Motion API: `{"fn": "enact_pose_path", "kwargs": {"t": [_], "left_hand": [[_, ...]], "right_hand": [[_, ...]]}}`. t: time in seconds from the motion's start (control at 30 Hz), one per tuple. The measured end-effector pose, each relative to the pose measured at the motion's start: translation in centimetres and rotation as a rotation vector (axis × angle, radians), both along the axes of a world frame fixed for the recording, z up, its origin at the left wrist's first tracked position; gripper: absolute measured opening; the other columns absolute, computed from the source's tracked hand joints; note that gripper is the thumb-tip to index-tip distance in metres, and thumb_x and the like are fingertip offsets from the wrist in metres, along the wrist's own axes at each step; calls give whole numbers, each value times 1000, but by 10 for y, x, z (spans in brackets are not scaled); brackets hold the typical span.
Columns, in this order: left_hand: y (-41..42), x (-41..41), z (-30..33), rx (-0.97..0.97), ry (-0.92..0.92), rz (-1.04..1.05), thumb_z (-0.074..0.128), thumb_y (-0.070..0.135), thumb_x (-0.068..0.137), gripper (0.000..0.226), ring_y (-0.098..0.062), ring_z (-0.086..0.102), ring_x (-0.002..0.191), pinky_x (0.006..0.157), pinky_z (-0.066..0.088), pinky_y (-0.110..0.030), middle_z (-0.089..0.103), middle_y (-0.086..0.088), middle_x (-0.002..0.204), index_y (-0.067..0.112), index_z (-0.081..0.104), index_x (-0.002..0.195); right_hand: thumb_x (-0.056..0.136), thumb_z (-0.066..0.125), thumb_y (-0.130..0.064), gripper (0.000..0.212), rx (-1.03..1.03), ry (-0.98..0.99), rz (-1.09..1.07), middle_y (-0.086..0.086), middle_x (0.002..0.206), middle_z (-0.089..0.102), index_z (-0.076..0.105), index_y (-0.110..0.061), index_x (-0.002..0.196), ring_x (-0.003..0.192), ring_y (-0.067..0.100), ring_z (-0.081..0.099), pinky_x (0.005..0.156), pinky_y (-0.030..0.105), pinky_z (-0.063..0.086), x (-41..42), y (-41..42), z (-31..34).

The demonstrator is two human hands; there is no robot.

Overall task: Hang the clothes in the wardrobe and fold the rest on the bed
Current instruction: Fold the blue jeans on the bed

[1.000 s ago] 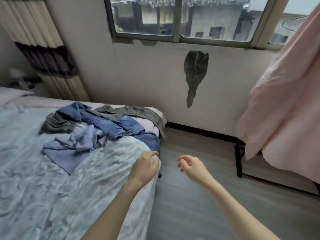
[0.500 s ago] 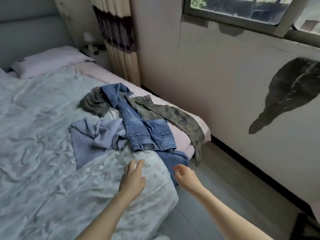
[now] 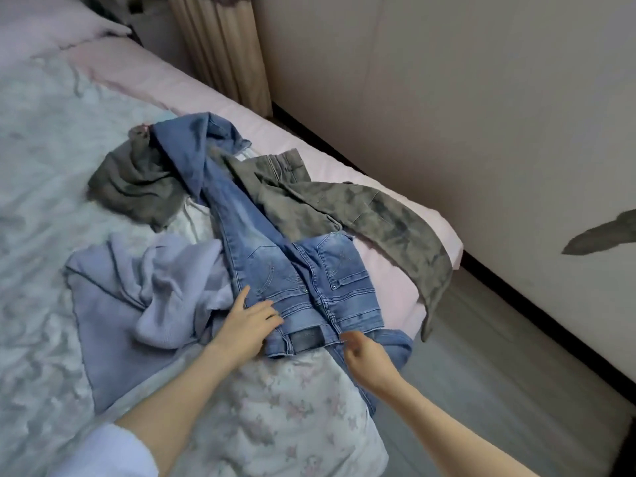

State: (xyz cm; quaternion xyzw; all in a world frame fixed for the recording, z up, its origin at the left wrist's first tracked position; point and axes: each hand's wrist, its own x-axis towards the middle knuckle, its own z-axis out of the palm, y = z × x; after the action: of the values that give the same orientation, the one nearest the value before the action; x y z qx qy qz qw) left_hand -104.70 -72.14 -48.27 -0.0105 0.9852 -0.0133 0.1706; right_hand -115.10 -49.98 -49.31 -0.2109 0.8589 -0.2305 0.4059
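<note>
My left hand (image 3: 249, 327) lies flat on the jeans (image 3: 303, 287); my right hand (image 3: 364, 356) pinches their waistband, fingertips hidden, at the bed (image 3: 395, 287) edge

jeans (image 3: 275, 270) lying across the middle of the clothes pile on the bed (image 3: 41, 201), sweater (image 3: 137, 287) just left of them, camo trousers (image 3: 344, 204) to the right hanging off the bed edge, crumpled top (image 3: 137, 184) behind, both hands at the jeans waistband, left hand (image 3: 247, 325) on it, right hand (image 3: 364, 356) at its near right corner

Jeans (image 3: 292, 280), lilac top (image 3: 137, 290) and camouflage trousers (image 3: 344, 204) lie on the bed (image 3: 41, 166).
</note>
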Motion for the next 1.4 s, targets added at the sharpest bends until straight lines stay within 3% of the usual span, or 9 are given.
{"fn": "enact_pose_path", "kwargs": {"t": [0.07, 0.13, 0.23, 0.4, 0.6, 0.9, 1.13, 1.23, 1.4], "left_hand": [[-10, -14, 11, 153, 231, 140, 65, -6, 66, 22, -22, 67, 82, 109, 24, -63, 67, -4, 79, 9, 65, 83], [-13, -36, 30, 339, 292, 354, 63, 1, 79, 7, -31, 63, 75, 92, 46, -49, 64, -11, 73, 4, 57, 77], [-14, -80, 71, 519, 444, 494, 59, 15, 91, 24, -38, 54, 68, 55, 34, -38, 53, -12, 65, 4, 46, 74], [-10, -128, 157, 714, 788, 464, 57, 17, 93, 26, -10, 35, 44, 47, 28, -26, 27, 10, 49, 1, 47, 75], [28, -145, 278, 893, 1017, 310, 52, 35, 92, 39, -7, 35, 47, 46, 27, -16, 33, 11, 50, -2, 52, 80], [167, -119, 412, 967, 1137, 71, 47, 40, 87, 28, -4, 45, 54, 54, 36, -19, 47, 10, 60, 13, 48, 82], [305, -83, 446, 1045, 1117, 13, 51, 21, 96, 15, -28, 51, 67, 65, 41, -33, 55, -13, 73, 10, 48, 86], [354, -61, 445, 1173, 1055, 48, 51, 20, 96, 18, -38, 54, 78, 73, 46, -46, 57, -25, 83, 3, 51, 89], [416, -39, 457, 1320, 944, 58, 51, 12, 96, 12, -21, 49, 77, 72, 45, -39, 55, -14, 82, 5, 53, 86]], "right_hand": [[92, 45, -19, 54, 46, -3, 104, 6, 144, 40, 31, -16, 144, 128, 23, 42, 97, 32, 42, -6, 0, -3], [90, 54, -29, 78, 55, 58, 167, 1, 155, 16, 6, -23, 151, 139, 23, 25, 102, 38, 38, -12, -2, 2], [84, 60, -43, 98, 18, 272, 82, -5, 155, 10, -11, -29, 149, 142, 17, 15, 108, 41, 28, -32, -18, 24], [79, 61, -46, 94, 27, 521, -68, -9, 145, 28, 4, -24, 150, 137, 16, 20, 106, 38, 24, -81, -34, 77], [84, 57, -21, 36, -306, 396, -464, 1, 116, 59, 51, -19, 119, 111, 23, 53, 90, 40, 46, -110, -17, 158], [89, 45, -15, 25, -516, 313, -645, -6, 106, 61, 51, -35, 104, 97, 16, 54, 77, 28, 40, -92, 134, 244], [89, 42, -6, 26, -785, 363, -1069, 11, 98, 68, 65, -17, 97, 95, 33, 62, 84, 50, 53, -42, 309, 306], [88, 40, 1, 30, -823, 484, -1201, 7, 90, 66, 64, -13, 100, 80, 27, 60, 72, 39, 52, -16, 392, 336], [90, 37, 5, 33, -1045, 467, -1391, 4, 75, 56, 58, -14, 108, 45, 10, 44, 35, 14, 35, 27, 481, 381]]}}
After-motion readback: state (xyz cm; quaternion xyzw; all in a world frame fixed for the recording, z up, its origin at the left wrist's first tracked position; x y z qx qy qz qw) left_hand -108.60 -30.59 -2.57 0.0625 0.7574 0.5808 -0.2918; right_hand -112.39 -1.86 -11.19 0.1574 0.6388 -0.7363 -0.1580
